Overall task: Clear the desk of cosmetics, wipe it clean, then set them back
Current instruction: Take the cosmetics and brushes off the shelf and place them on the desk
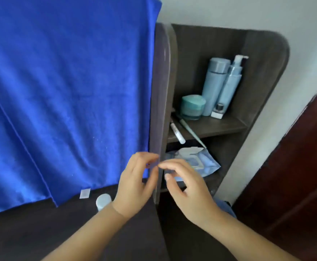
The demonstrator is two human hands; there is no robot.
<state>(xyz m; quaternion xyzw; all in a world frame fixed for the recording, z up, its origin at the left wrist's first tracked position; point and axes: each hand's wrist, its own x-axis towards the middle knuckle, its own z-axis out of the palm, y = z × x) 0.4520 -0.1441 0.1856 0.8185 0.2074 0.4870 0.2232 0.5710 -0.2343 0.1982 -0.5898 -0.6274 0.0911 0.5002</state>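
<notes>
I have one view only, from the head-worn wide-angle camera, so no second view shares any part of the scene. It looks forward and down from above the bench (31, 232), close in. The left hand (135, 183) and right hand (186, 189) sit low and centre, forearms entering from the bottom edge. The shelf unit (263, 76) fills the upper right, a blue cloth (59, 91) the upper left. Straight edges bow toward the frame margins.

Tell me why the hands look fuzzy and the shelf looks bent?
In the head view, the left hand and right hand are smeared by motion blur; the wide-angle lens bows the shelf edges; the bottles look slightly soft; lighting is even, without glare.
</notes>
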